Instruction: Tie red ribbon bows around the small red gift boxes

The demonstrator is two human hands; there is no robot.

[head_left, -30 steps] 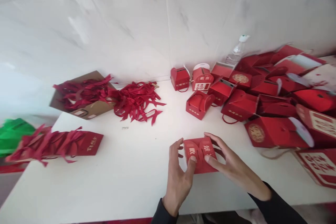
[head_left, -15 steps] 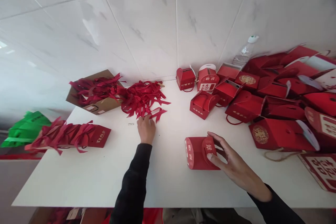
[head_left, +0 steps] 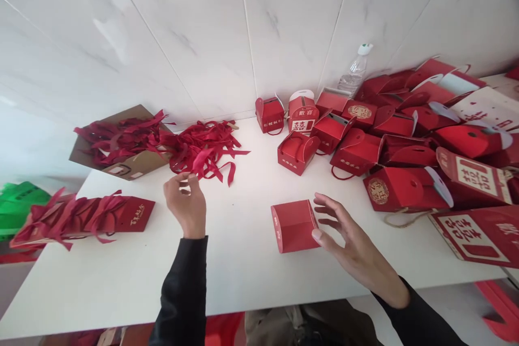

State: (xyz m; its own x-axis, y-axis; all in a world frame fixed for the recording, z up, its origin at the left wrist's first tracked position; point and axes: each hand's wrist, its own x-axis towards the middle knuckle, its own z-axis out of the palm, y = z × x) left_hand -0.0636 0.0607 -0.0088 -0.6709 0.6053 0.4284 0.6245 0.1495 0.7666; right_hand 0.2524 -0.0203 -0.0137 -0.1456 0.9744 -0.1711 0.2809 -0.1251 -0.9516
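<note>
My left hand [head_left: 185,203] is raised a little above the table, its thumb and fingertips pinched on a red ribbon [head_left: 200,163] that lifts off the pile. Behind it lies the tangled heap of red ribbons [head_left: 217,138], partly spilled from a brown cardboard box [head_left: 133,167]. A small red gift box [head_left: 295,227] rests on the table in front of me, a plain red side facing up. Beside its right edge is my right hand [head_left: 348,243], fingers apart and curved; the thumb is at the box's edge, and I cannot tell whether it touches.
A row of red boxes with ribbon bows [head_left: 101,216] stands at the left, by a green bag [head_left: 22,205]. Many red gift boxes [head_left: 405,184] are piled at the right, with a clear plastic bottle [head_left: 353,73] behind them. A tiled wall [head_left: 211,38] backs the white table [head_left: 235,275].
My left hand has risen from the ribbon pile and come nearer with a ribbon. The gift box has turned, so its printed flap no longer shows. My right hand has loosened. The view has shifted.
</note>
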